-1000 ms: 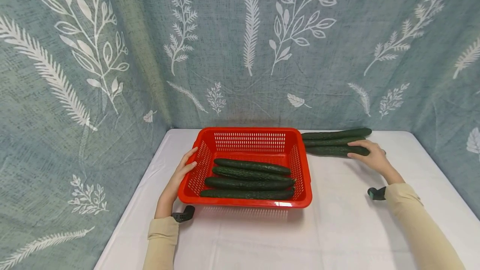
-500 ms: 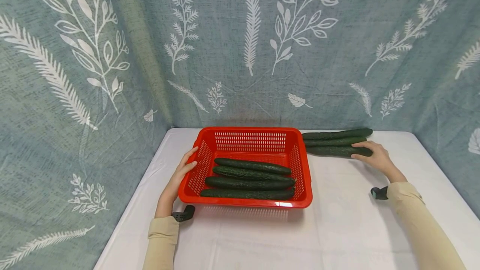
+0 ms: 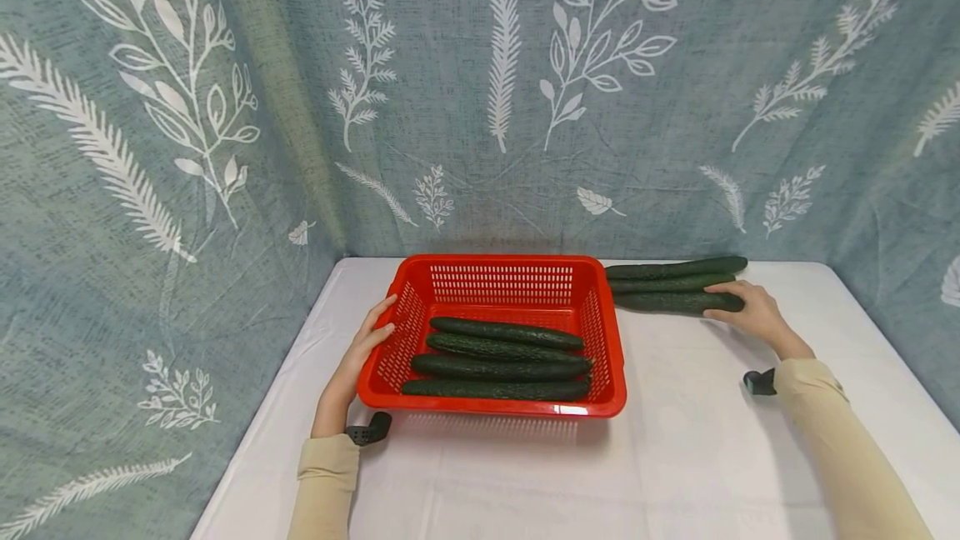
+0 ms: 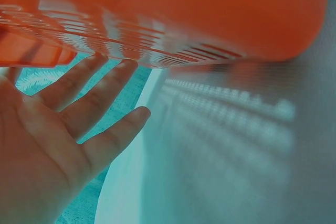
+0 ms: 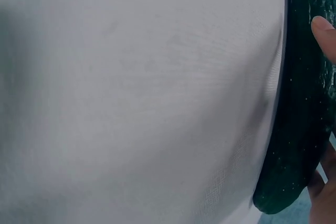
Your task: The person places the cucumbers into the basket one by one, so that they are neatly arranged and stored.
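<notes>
My left hand [image 3: 354, 361] rests at the left side of a red plastic basket [image 3: 491, 405], with two digits at its rim. In the left wrist view, the fingers [image 4: 97, 106] extend fairly straight along the outside of the slotted wall. Several dark green cucumbers [image 3: 501, 368] lie side by side in the basket. At the back right, my right hand [image 3: 757, 319] holds the right end of the nearest loose cucumber [image 3: 660, 302]. The right wrist view shows the thumb [image 5: 325, 35] on this cucumber and other fingers round its far side. The cucumber still lies on the table.
Two more cucumbers, a middle one [image 3: 667, 283] and a rear one [image 3: 675, 268], lie behind the held one, their left ends reaching the basket. A white cloth covers the table [image 3: 697, 440]. A patterned green-blue curtain [image 3: 480, 190] hangs behind and at both sides.
My right hand has shifted slightly right along the nearest loose cucumber, toward its end. The left hand and the basket have stayed in place.
</notes>
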`<move>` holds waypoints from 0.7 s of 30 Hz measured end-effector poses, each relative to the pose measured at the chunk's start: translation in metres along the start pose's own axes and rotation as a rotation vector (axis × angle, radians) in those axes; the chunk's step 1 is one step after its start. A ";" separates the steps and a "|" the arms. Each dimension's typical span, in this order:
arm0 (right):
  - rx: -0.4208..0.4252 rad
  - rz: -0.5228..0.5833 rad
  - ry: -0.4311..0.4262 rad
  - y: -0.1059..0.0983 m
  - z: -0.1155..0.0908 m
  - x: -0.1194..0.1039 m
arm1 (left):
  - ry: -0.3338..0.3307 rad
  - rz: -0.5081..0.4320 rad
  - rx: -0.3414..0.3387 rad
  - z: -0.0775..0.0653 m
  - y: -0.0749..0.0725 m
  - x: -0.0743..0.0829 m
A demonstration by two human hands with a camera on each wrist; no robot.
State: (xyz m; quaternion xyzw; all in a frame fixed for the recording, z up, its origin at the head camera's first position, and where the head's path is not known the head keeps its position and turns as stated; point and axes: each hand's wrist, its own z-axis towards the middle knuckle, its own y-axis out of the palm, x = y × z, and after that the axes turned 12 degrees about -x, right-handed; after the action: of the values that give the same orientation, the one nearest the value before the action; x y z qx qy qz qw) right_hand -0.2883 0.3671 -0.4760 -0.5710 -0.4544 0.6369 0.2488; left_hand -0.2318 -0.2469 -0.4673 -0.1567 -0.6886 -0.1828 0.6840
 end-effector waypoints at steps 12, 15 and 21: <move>-0.018 -0.109 0.025 0.002 0.007 0.004 | -0.003 -0.013 0.007 0.000 0.000 0.001; -0.002 -0.122 0.005 0.003 0.007 0.006 | -0.005 -0.010 0.010 0.000 0.000 0.000; 0.048 -0.113 -0.038 0.006 0.006 0.008 | -0.009 0.000 0.011 -0.001 0.000 0.000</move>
State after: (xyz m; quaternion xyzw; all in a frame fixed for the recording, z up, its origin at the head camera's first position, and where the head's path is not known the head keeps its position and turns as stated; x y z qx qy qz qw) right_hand -0.2944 0.3692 -0.4855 -0.5260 -0.4752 0.6434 0.2892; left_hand -0.2313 -0.2472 -0.4677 -0.1536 -0.6927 -0.1784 0.6817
